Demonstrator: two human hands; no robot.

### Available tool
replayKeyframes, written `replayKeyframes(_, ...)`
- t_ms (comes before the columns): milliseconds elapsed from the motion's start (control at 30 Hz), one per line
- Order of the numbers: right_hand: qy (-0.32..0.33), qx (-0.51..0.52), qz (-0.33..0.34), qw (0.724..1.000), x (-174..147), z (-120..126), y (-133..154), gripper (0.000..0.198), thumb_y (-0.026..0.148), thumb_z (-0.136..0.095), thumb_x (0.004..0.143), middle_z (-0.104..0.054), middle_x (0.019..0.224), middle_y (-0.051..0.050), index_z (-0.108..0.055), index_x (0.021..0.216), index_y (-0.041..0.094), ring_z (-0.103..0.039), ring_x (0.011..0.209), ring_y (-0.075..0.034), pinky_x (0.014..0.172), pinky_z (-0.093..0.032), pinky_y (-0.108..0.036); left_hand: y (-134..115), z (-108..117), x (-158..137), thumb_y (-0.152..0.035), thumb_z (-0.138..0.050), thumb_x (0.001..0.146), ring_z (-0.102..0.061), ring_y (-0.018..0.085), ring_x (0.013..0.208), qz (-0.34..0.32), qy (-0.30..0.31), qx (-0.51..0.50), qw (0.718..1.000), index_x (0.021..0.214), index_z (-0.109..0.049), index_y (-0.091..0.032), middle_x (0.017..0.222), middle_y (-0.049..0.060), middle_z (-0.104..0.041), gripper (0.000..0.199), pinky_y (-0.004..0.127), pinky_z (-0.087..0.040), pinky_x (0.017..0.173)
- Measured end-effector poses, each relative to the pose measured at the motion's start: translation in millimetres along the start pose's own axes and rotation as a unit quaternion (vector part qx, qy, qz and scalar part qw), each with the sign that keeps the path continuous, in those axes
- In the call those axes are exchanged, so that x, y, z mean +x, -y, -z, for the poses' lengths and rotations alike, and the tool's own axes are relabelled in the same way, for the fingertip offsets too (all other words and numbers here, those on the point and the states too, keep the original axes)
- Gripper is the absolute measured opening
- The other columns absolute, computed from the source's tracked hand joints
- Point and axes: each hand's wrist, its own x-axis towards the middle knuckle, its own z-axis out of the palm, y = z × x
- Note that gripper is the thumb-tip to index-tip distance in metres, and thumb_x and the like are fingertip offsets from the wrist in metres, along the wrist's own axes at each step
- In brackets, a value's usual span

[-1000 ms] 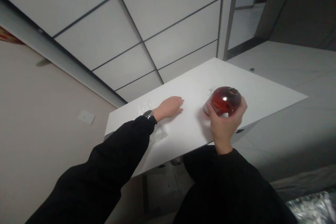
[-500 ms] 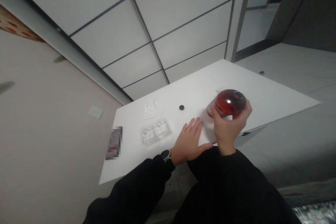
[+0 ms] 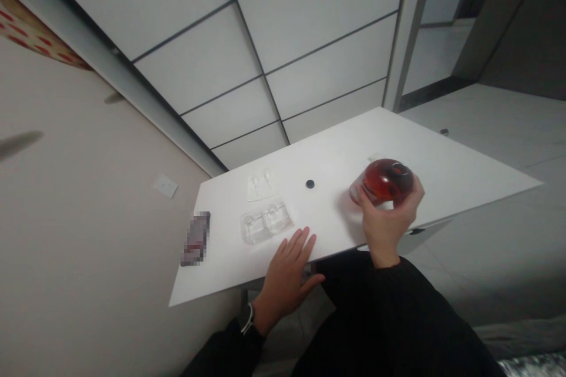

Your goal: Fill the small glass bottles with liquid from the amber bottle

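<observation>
My right hand (image 3: 391,221) is wrapped round a clear bottle of red liquid (image 3: 384,181), tilted over the right part of the white table (image 3: 327,230). The bottle's round open mouth shows no cap. Over the table's front edge my left hand (image 3: 289,271) has its fingers stretched out and holds nothing. Just beyond its fingertips lies a clear plastic tray (image 3: 267,222) with two hollows. A small black cap (image 3: 310,184) rests on the table between the tray and the bottle.
Behind the tray is a clear packet with small pale pieces (image 3: 260,184). A blurred-out dark flat object (image 3: 196,239) lies at the table's left edge. White sliding panels (image 3: 331,70) stand behind the table, and a wall with a socket (image 3: 165,186) is on the left.
My left hand has moved left and back toward me, away from the bottle and nearer the plastic tray. The right hand keeps its hold on the bottle. The view has shifted slightly.
</observation>
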Motion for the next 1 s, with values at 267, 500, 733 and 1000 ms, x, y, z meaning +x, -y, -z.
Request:
replayKeyframes(267, 0.016, 0.001, -0.005, 1.0, -1.4, -1.5, 1.1, 0.093, 0.048, -0.09, 0.069, -0.054, 0.148, -0.016, -0.048, 0.147, 0.021, -0.058, 0.138, -0.035, 0.115, -0.052, -0.057, 58.6, -4.1, -79.1, -0.054, -0.059, 0.103, -0.028, 0.034, 0.164, 0.055, -0.016, 0.08, 0.995, 0.173, -0.015, -0.027, 0.176, 0.013, -0.028, 0.087, 0.059, -0.034, 0.13)
replayKeyframes(500, 0.018, 0.003, -0.009, 1.0, -4.2, -3.6, 3.8, 0.092, 0.05, -0.091, 0.068, -0.056, 0.144, -0.016, -0.049, 0.145, 0.02, -0.059, 0.134, -0.035, 0.114, -0.052, -0.058, 117.8, 0.1, -147.8, -0.036, -0.054, 0.106, -0.033, 0.033, 0.161, 0.149, -0.059, 0.134, 0.978, 0.173, -0.001, -0.035, 0.176, 0.012, -0.031, 0.086, 0.061, -0.039, 0.126)
replayKeyframes(733, 0.028, 0.003, -0.013, 1.0, -10.6, -11.1, 5.7, 0.093, 0.054, -0.089, 0.069, -0.056, 0.146, -0.016, -0.049, 0.146, 0.02, -0.06, 0.134, -0.035, 0.113, -0.053, -0.058, 106.8, 5.2, -139.3, -0.033, -0.063, 0.099, -0.032, 0.032, 0.162, 0.085, -0.019, 0.108, 0.99, 0.174, -0.006, -0.029, 0.176, 0.013, -0.028, 0.094, 0.056, -0.036, 0.13)
replayKeyframes(1000, 0.034, 0.025, 0.003, 0.999, -15.8, -16.8, 9.4, 0.093, 0.046, -0.092, 0.068, -0.057, 0.147, -0.018, -0.05, 0.146, 0.017, -0.06, 0.137, -0.034, 0.114, -0.053, -0.056, 76.2, 30.8, -42.5, -0.063, -0.063, 0.097, -0.023, 0.031, 0.166, -0.124, 0.099, -0.008, 0.987, 0.174, -0.01, -0.023, 0.178, 0.013, -0.022, 0.101, 0.051, -0.026, 0.135)
